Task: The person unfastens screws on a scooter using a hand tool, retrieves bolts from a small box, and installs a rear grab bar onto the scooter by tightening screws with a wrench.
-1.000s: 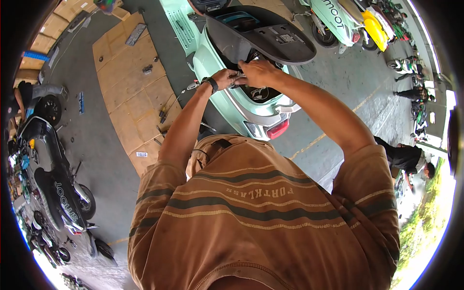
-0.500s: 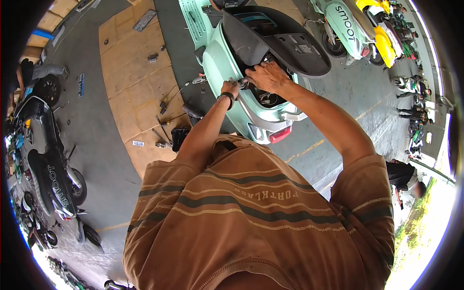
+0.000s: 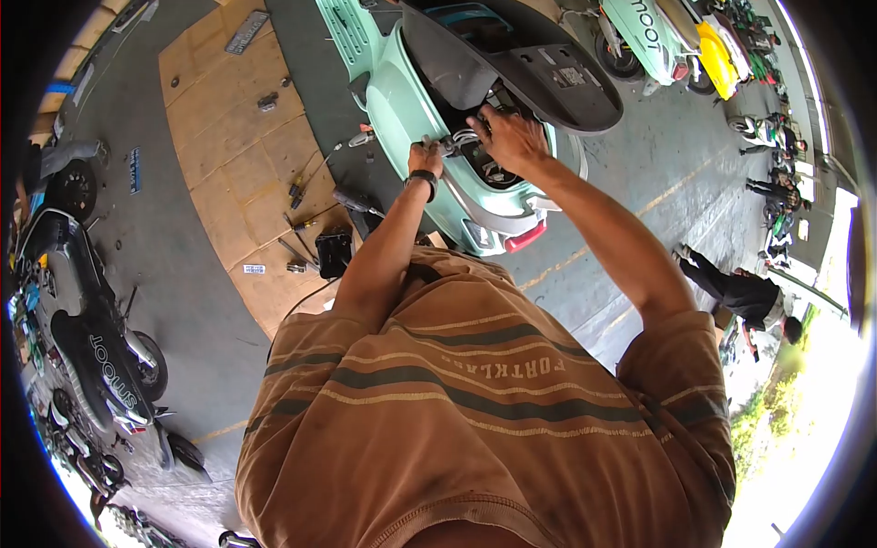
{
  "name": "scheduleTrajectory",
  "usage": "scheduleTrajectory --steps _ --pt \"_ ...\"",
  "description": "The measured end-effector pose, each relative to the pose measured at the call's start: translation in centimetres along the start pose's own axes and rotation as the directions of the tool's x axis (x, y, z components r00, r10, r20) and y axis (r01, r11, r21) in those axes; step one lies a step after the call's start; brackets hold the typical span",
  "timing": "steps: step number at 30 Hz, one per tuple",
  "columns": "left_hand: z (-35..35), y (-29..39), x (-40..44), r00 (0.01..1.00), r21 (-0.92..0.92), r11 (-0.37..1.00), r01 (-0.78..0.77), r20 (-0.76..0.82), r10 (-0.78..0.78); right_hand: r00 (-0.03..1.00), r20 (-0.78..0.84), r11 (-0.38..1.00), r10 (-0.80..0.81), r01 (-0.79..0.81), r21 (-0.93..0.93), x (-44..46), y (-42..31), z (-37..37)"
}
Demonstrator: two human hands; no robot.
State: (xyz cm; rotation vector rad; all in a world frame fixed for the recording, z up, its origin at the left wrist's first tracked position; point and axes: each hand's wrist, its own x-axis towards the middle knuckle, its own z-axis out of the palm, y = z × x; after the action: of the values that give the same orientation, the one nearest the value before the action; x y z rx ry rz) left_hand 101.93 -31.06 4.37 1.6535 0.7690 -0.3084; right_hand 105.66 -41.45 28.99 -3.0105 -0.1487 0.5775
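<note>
A mint-green scooter (image 3: 393, 96) stands in front of me, its dark seat (image 3: 557, 78) raised over an open compartment (image 3: 493, 173) with cables inside. At the compartment's left rim, my left hand (image 3: 426, 158) is closed beside a grey cable or connector (image 3: 457, 139); what its fingers hold is too small to make out. My right hand (image 3: 514, 140) reaches over the opening, below the seat. Its fingers are bent, the thumb toward the cables, and anything between them is hidden.
Flattened cardboard (image 3: 219, 137) lies on the left with screwdrivers (image 3: 297, 187), a licence plate (image 3: 247, 32), small parts and a black box (image 3: 334, 251). A black scooter (image 3: 100, 338) is parked further left. Another green scooter (image 3: 639, 36) stands at right. A person (image 3: 744, 292) is off to the right.
My right hand has moved away from my left hand, deeper over the compartment, showing more of the cables. My left hand stays at the rim. The view has shifted slightly.
</note>
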Motion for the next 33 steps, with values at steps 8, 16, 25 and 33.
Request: scheduleTrajectory --steps 8,16,25,33 --pt "-0.8 0.5 0.0 0.996 -0.090 0.996 0.004 0.087 0.003 0.856 0.136 0.766 -0.499 0.509 -0.393 1.9 2.3 -0.2" --pt "-1.4 0.6 0.0 0.992 -0.081 0.997 -0.015 0.121 0.025 0.952 0.239 0.877 -0.191 0.275 -0.394 -0.8 -0.8 -0.8" --pt "-1.5 1.0 -0.5 0.990 -0.069 0.997 -0.025 0.133 0.034 0.820 0.560 0.759 0.116 -0.437 0.482 0.1 -0.1 1.0" --pt "-1.6 3.4 -2.7 1.000 0.077 0.997 -0.013 0.028 0.011 0.932 0.083 0.921 -0.352 0.329 0.207 -0.5 0.6 1.5"
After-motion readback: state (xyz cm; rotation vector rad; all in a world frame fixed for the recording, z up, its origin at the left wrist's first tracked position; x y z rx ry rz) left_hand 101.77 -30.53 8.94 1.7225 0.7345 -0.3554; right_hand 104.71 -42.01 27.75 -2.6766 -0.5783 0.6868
